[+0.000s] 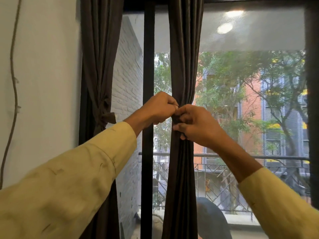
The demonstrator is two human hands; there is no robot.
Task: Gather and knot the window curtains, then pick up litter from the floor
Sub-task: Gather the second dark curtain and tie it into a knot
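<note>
Knuckles up, the left hand (160, 109) is curled tight round a fold of the dark brown pleated middle curtain (184, 66); the right hand (195, 125) meets it from the other side, fingers bent round the bunched cloth and pinching a dark bit of it against the thumb; whether a loop is drawn through cannot be told, since the fingers hide it; both arms reach up in pale yellow long sleeves (86, 169). That curtain hangs just right of the black upright window bar (148, 66), pulled in to a narrow waist at the hands and falling in straight folds below them; further left, against the white wall (48, 66), the second dark brown curtain (98, 49) at the window's edge already carries a finished knot (104, 114) at about the same height; a thin dark cord (14, 83) trails down that wall. A white mesh roller blind (250, 31) covers the upper pane; trees (241, 80), brick buildings (252, 104) and a balcony railing (241, 156) show beyond. My reading: one curtain is done, this one is mid-knot and needs cinching; the litter step is not begun, and no floor is in view to judge it.
</note>
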